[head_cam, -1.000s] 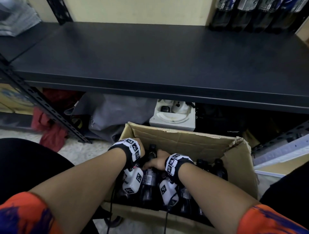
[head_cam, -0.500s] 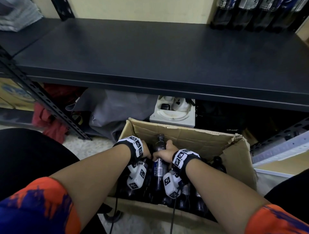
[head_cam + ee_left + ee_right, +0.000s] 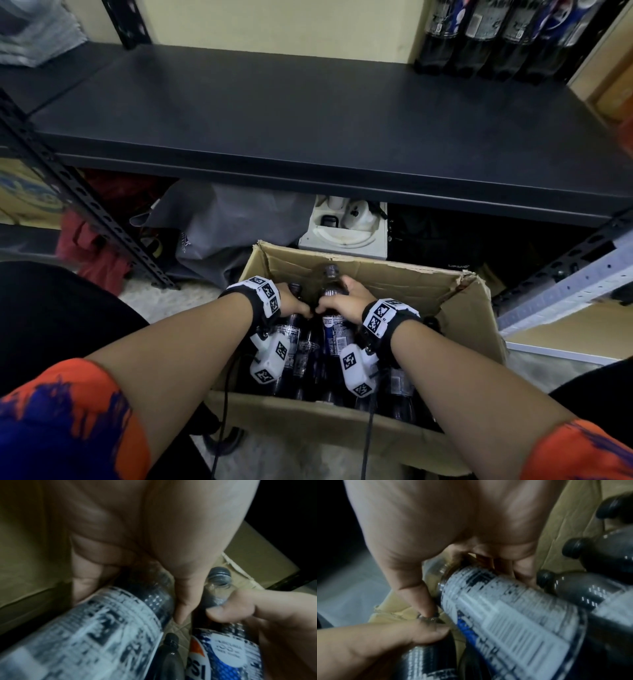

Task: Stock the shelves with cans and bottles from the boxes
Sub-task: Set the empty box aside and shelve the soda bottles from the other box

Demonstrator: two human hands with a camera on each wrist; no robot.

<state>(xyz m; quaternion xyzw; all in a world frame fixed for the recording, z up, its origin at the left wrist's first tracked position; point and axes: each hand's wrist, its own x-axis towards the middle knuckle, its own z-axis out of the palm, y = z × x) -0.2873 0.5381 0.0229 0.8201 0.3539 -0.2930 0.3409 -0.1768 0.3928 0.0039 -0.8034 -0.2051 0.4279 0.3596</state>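
The cardboard box (image 3: 404,284) stands open on the floor in front of the black shelf (image 3: 308,130), its far wall just below the shelf's front edge. Both hands are inside the box, each wrapped around 1 dark cola bottle. The left hand (image 3: 294,303) grips the neck and shoulder of the left bottle (image 3: 96,635), fingers curled around it; the cap of this bottle shows just past the hand in the head view. The right hand (image 3: 346,298) grips the right bottle (image 3: 332,284) at its upper body, thumb on the near side, and this bottle stands higher than its neighbours, with its cap (image 3: 331,270) clear of the hand. The 2 hands sit just beside each other, fingertips close to touching. More bottles (image 3: 399,383) of the same kind stand packed in the box (the exact count cannot be told, since arms and wrist cameras cover part of them). At the far right of the shelf, 5 larger bottles (image 3: 507,37) stand in 1 row against the wall.
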